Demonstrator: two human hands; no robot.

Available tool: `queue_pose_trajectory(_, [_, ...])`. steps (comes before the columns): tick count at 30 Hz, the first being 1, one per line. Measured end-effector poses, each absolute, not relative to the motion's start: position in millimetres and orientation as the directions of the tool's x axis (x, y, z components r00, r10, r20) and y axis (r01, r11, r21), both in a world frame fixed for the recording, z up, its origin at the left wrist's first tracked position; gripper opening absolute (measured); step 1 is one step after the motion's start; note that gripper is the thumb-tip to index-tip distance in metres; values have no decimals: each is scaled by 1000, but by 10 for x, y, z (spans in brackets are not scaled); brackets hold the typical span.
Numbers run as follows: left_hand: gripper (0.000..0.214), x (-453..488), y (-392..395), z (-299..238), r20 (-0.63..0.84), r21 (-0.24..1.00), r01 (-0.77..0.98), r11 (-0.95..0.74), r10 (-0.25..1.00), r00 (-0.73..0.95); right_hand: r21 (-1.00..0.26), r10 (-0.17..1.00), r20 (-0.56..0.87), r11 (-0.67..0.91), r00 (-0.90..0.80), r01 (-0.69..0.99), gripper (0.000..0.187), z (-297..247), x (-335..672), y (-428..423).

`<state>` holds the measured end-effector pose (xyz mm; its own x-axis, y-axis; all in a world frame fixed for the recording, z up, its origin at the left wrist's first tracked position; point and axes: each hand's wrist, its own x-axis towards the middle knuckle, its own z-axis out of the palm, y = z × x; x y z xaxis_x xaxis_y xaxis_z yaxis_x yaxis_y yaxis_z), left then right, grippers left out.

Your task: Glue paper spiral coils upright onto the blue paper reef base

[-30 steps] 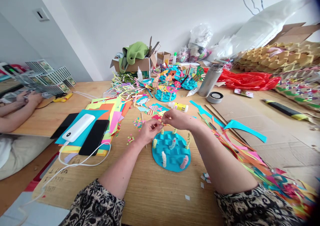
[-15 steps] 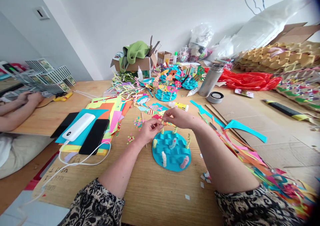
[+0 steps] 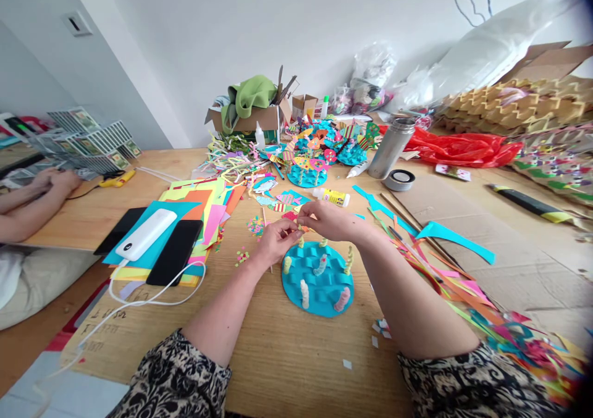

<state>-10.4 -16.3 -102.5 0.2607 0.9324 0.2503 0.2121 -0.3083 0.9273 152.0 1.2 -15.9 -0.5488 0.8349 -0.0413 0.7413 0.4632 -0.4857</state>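
Observation:
A round blue paper base [image 3: 319, 288] with a woven, wavy surface lies on the table before me. Several short coiled paper posts stand on it, among them a white one [image 3: 304, 294], a pink one [image 3: 341, 299] and a yellow one [image 3: 349, 259]. Over its far edge my left hand [image 3: 278, 242] is closed in a pinch. My right hand [image 3: 330, 220] meets it there from the right, thumb and fingers pressed together. Whatever small piece sits between the fingertips is mostly hidden. Behind the hands lie striped paper fish [image 3: 288, 199] and a yellow-labelled glue bottle [image 3: 332, 196].
A smaller blue base with fish [image 3: 306, 175] stands farther back. On the left, coloured paper carries a white power bank [image 3: 146, 235] and a black phone [image 3: 175, 252]. A steel flask [image 3: 391, 149] stands open at right. Another person's hands [image 3: 58, 180] rest at far left.
My right hand has turned slightly and its wrist shifted a little right. The orange patch seen under its fingers is now mostly out of sight. My left hand stays in place.

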Motion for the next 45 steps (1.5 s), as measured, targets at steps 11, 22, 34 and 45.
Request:
queue_pose_trajectory(11, [27,-129,-125,-1070,252,923,220,-316,928,274,-197,773,75,630,-630,751,21,-169,1455,-63])
queue_pose_trajectory(22, [23,-127,-115,-1082,257,922,212,-324,922,291,-167,724,91,688,-684,706,16,-171,1459,-80])
queue_pose_trajectory(34, [22,-128,-158,-993,239,931,209,-299,933,269,-319,781,180,622,-599,715,24,-3,1588,-93])
queue_pose_trajectory(45, [48,-211,-112,-1084,93,949,251,-191,930,354,-446,870,289,491,-399,748,27,31,1920,18])
